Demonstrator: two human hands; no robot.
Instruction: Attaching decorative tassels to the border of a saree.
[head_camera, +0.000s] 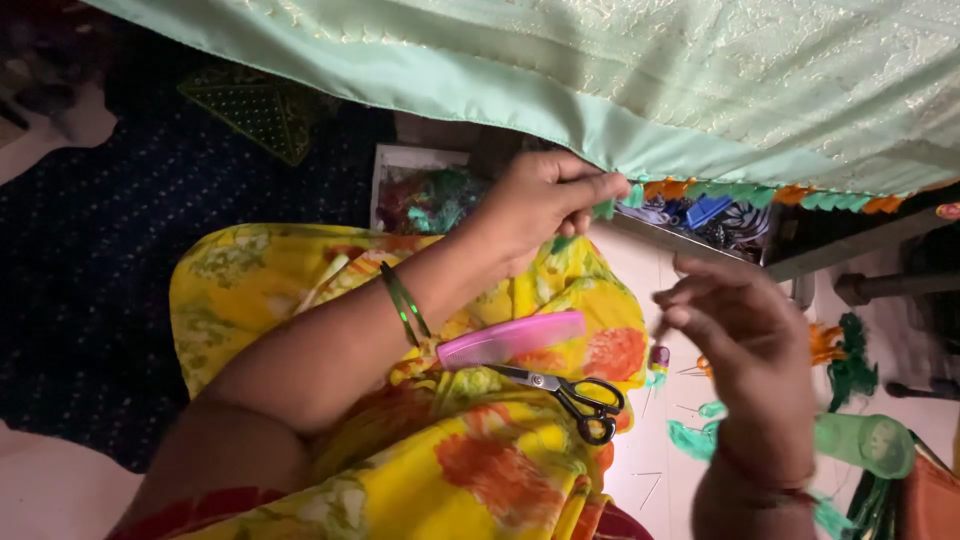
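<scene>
**Tassel edging on green cloth: part done**

Progress, judged from the hem: orange and green tassels (770, 195) already hang along the hem of the pale green cloth (700, 80) to the right of the left hand's fingers. Hem to the left of those fingers is bare, so that stretch looks left to do.

Left hand (535, 205): fingers pinched shut on a small green tassel (604, 209) right at the hem edge. Right hand (750, 340): below and right of the left, blurred; thumb and forefinger look pinched together, as if on a needle or thread, but I cannot tell what they hold.

Counts:
- scissors (575, 392): 1, on the yellow floral lap cloth (500, 470), below the left fingers
- pink comb (510, 338): 1, just above the scissors
- green bangles (403, 303): 2 on the left wrist
- finished tassels: roughly 8, blurred at the far end
- loose green thread tufts (850, 365): several on the floor right of the right hand, count unclear
</scene>
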